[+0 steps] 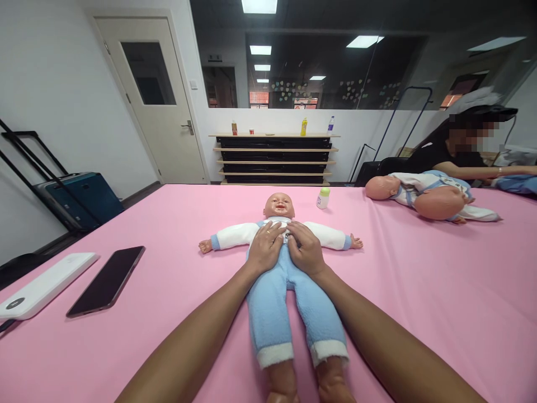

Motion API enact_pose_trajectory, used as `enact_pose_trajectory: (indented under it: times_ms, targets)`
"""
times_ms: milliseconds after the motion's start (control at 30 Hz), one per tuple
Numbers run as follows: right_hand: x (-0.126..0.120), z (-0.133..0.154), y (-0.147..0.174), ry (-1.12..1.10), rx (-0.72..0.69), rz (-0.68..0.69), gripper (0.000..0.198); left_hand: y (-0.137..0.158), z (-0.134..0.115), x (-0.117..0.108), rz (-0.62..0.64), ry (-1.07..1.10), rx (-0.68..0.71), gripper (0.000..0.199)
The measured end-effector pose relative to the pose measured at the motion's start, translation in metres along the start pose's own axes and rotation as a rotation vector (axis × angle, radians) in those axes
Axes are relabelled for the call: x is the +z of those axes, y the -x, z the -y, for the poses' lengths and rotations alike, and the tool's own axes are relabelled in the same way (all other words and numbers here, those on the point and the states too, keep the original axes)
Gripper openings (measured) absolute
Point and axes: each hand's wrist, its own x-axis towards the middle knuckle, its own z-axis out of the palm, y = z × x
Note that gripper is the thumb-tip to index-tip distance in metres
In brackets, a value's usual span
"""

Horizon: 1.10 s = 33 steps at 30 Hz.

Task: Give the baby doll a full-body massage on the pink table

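Nearest to the lens: bare forearms (184, 347), stretched up from the lower edge along both sides of a baby doll (287, 267). Laid on its back in the middle of a pink cloth (440, 291), with head away from the camera, arms out wide and feet at the lower edge; dressed in white top and light blue trousers. On its chest, side by side, left hand (266, 246) and right hand (305, 247), both palm down, with fingers extended and slightly bent. Between them, a small dark print on the top, partly covered and too small to read.

Just beyond the doll's head, to the right, a white bottle (323, 198) with light green cap, upright and closed. Cannot see through to the contents, nor read the marks on its front.

On the far shelf unit (285, 149), from left to right: a brown-and-red bottle (234, 128), a small red cup (251, 132), a yellow bottle (304, 127), a clear bottle (331, 125) with blue-purple label. Cannot read any label there, nor see into the cup.

Against the left wall, a dark teal suitcase (79, 198), closed. On the cloth at left, a phone (107, 281) with black screen, beside a white power bank (47, 284) with dark oval badge, not legible.

At far right, near two more dolls (440, 202), a person (423, 157) in black.
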Motion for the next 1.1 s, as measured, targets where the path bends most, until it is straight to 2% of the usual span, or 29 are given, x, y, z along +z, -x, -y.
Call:
enact_pose_trajectory:
  times_ms: [67,167,333,467,633,733,800,900,967,1100]
  targets:
    - [-0.001,0.001,0.0,-0.045,-0.089,0.064,0.035,0.0,0.006,0.005,-0.046,0.002,-0.042,0.04]
    - [0.001,-0.001,-0.001,-0.058,-0.115,0.158,0.034,0.001,0.014,0.013,-0.124,0.004,-0.092,0.04]
    - [0.006,-0.01,-0.004,-0.004,-0.031,0.264,0.04,0.006,0.011,0.016,-0.258,-0.06,-0.101,0.04]
    - [0.007,-0.012,-0.005,0.05,0.089,0.29,0.043,0.01,0.0,0.009,-0.303,-0.101,0.003,0.041]
    - [0.007,-0.012,-0.004,0.116,0.288,0.222,0.042,0.012,-0.01,-0.001,-0.233,-0.067,0.186,0.038]
    - [0.006,-0.01,-0.002,0.158,0.359,0.152,0.039,0.012,-0.014,-0.006,-0.109,-0.041,0.258,0.037]
    - [0.004,-0.008,-0.001,0.169,0.368,0.095,0.036,0.01,-0.015,-0.008,-0.024,-0.038,0.249,0.036]
    - [0.003,-0.005,0.0,0.155,0.305,0.0,0.036,0.006,-0.013,-0.007,0.037,-0.024,0.183,0.037]
    - [0.001,-0.002,0.0,0.101,0.189,-0.022,0.039,0.004,-0.008,-0.004,0.028,-0.004,0.119,0.038]
    - [-0.002,0.002,-0.001,-0.044,-0.085,0.06,0.044,0.0,0.003,0.004,-0.035,0.039,0.003,0.04]
